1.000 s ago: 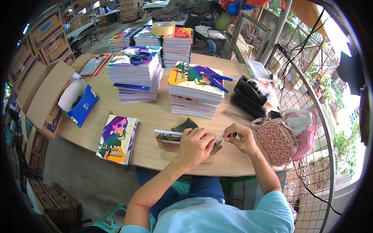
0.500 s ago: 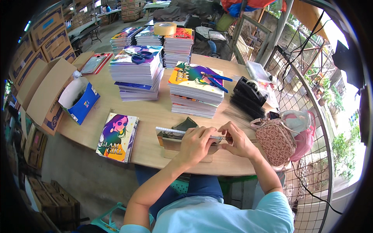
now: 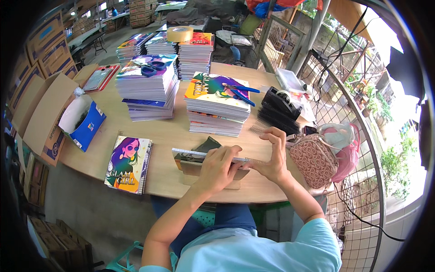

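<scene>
My left hand (image 3: 218, 167) grips a notebook (image 3: 185, 155) that stands on its edge, spine up, in a small wooden stand (image 3: 190, 168). A thin dark spiral coil (image 3: 255, 160) sticks out past the notebook's right end. At that end is my right hand (image 3: 274, 158), with the thumb stretched toward the coil and the index finger raised apart from it. Whether the thumb touches the coil is hard to tell. A finished-looking spiral notebook (image 3: 129, 164) with an illustrated cover lies to the left.
Behind my hands stand notebook stacks (image 3: 215, 119), with blue-handled pliers (image 3: 242, 93) on one and scissors (image 3: 153, 68) on another (image 3: 147, 97). Black coils (image 3: 278, 117) lie by a tape dispenser (image 3: 282, 102). A patterned bag (image 3: 315, 161) sits right; a blue box (image 3: 86, 124) and carton (image 3: 45, 118) stand left.
My right hand's fingers have spread, the index lifting away from the thumb at the coil. My left hand keeps its hold on the notebook. The whole view has shifted slightly.
</scene>
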The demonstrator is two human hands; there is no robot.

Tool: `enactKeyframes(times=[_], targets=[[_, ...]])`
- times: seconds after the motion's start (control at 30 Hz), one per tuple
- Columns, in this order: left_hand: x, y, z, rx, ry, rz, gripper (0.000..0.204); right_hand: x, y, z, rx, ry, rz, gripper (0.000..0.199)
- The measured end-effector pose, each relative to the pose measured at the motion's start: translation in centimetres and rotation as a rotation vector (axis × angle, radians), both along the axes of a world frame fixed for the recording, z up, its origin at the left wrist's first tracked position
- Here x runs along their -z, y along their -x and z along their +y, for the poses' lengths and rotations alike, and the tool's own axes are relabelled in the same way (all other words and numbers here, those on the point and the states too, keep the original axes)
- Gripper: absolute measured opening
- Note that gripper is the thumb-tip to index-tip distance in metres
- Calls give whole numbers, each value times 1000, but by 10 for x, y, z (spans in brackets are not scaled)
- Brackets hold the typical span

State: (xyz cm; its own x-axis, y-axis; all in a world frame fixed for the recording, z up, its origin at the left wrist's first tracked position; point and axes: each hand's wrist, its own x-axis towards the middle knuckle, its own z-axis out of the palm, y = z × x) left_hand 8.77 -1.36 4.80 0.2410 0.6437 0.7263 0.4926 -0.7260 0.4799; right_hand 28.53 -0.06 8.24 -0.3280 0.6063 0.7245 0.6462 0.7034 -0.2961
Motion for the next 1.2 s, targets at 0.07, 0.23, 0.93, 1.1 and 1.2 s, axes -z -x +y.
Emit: enactKeyframes(times=[0.07,0.23,0.93,1.1,1.2], targets=[[-11,0,-5,40,9,-145,34,6,-1,1,70,-144,16,86],[-23,-12,-27,251,509,-509,18,12,13,-3,130,-432,133,77],[4,8,-24,-41,251,-353,17,1,24,-17,20,-516,4,51],[-27,11,-23,-213,-43,90,38,-31,-40,50,-143,691,-7,38],[-10,-10,-11,-113,-58,259,39,17,-15,101,-307,812,-299,42]])
